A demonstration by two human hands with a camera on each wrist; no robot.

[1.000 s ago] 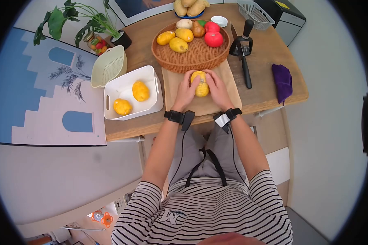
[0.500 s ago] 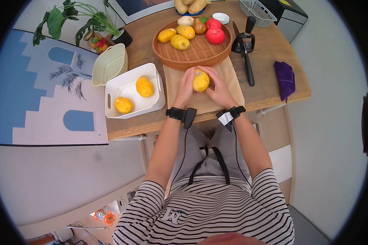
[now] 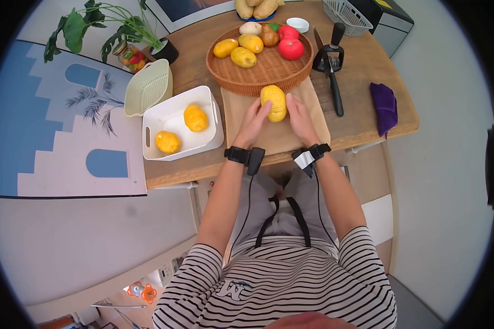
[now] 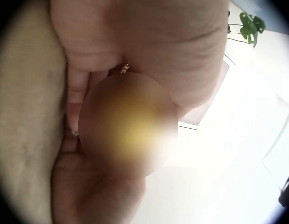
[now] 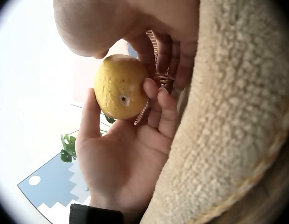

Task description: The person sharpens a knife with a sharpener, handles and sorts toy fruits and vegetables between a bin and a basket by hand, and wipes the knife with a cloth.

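A yellow fruit (image 3: 273,103) with wrinkled skin is held between both hands above a beige towel (image 3: 277,134). My left hand (image 3: 251,123) grips it, thumb on the near side and fingers around the far side. In the right wrist view, a small dark pit shows on the fruit (image 5: 121,87), cradled by the left hand (image 5: 126,158). My right hand (image 3: 302,122) holds the opposite side, with its fingers bent against the fruit. The left wrist view shows the fruit (image 4: 135,130) only as a blur.
A white bin (image 3: 217,137) with two yellow fruits stands left. Beyond the towel is a wicker basket (image 3: 258,74) of produce. To the right are a black-handled knife (image 3: 336,96), a black sharpener (image 3: 335,52) and a purple cloth (image 3: 383,108). A pale green basket (image 3: 148,90) stands behind the bin.
The fruit has been turned between my hands, from an end facing up to lying lengthwise. My right hand has drawn slightly back to its right side.
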